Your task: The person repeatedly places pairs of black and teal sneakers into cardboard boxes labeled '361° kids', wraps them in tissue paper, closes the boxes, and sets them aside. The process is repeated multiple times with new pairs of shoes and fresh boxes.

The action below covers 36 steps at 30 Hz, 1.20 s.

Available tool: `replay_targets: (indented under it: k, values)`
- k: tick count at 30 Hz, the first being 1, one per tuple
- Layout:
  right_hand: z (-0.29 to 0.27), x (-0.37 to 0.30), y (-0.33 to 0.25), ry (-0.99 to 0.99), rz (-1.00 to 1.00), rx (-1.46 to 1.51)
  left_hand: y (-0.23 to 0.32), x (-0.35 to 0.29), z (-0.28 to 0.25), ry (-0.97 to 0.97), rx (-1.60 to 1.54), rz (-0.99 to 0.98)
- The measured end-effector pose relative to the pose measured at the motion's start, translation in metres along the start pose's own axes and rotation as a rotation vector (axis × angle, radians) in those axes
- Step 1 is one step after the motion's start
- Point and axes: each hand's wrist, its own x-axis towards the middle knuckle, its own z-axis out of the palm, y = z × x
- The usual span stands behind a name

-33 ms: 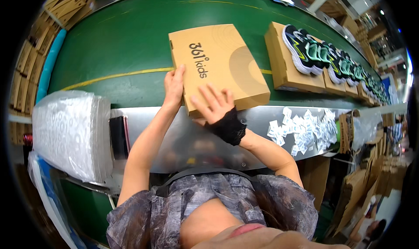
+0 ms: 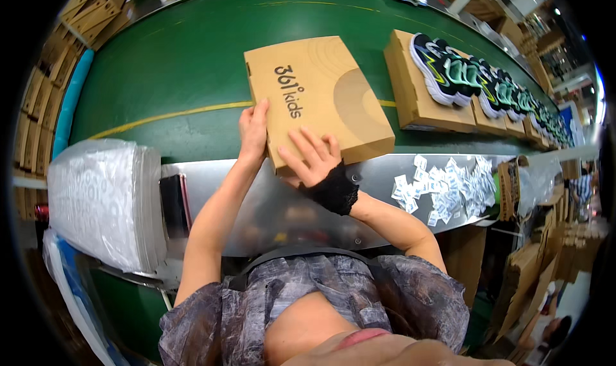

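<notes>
A closed brown cardboard shoebox [image 2: 321, 77] with dark print on its lid sits tilted in front of me, over the near edge of the green conveyor belt. My left hand [image 2: 254, 133] grips its left side, thumb along the lid's edge and the other fingers partly hidden. Across the near left corner of the lid lies my right hand [image 2: 311, 159], fingers spread flat on the cardboard. A black fingerless wrist covering [image 2: 333, 189] is on that hand.
Right of the box, a row of shoeboxes [image 2: 436, 117] carries black and mint sneakers [image 2: 443, 70]. Small white packets [image 2: 446, 189] are heaped on the metal ledge [image 2: 256, 205]. Wrapped sheets [image 2: 96, 199] and a dark phone-like object [image 2: 173, 205] lie at left. Yellow lines cross the green belt [image 2: 173, 64].
The whole view has shifted slightly. My right hand's fingers have settled a little lower on the lid; the left hand keeps its hold.
</notes>
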Motion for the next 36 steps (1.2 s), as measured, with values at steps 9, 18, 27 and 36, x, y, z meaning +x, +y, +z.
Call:
replay_targets:
  k: [9, 18, 27, 36]
  values:
    - [0.003, -0.018, 0.021, 0.03, -0.15, 0.2, -0.025, 0.021, -0.023, -0.234, 0.043, -0.303]
    - [-0.126, -0.017, 0.237, 0.221, 0.237, -0.52, 0.01, 0.022, -0.083, -0.182, -0.114, -0.097]
    - [-0.168, 0.0, 0.309, -0.552, 0.918, -0.355, 0.182, -0.162, -0.285, 0.771, 0.254, 0.923]
    - [-0.178, 0.007, 0.205, -0.287, 0.579, -0.069, 0.18, -0.256, -0.256, 1.029, -0.348, 0.622]
